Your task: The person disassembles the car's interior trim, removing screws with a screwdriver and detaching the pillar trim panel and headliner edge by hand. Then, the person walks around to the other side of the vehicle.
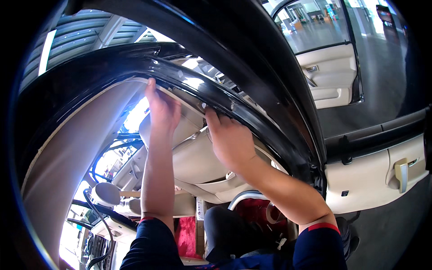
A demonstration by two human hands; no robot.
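A narrow beige trim strip [185, 100] runs along the inner edge of the black door frame [216, 92] of a car. My left hand [163, 108] is closed at the strip's upper end, its thumb up against the frame's edge and its other fingers partly hidden. Lower down to the right, my right hand [231, 141] has its curled fingertips pressed at the strip beside the frame. What lies behind those fingertips is hidden. The light headliner [85, 117] meets the frame just left of my left hand.
Beige seats [193, 164] and a headrest [105, 193] fill the cabin below my arms. An open door with a beige panel [360, 180] stands to the right; a second beige-lined door [330, 67] is farther off. A dark cable [108, 229] hangs at the lower left.
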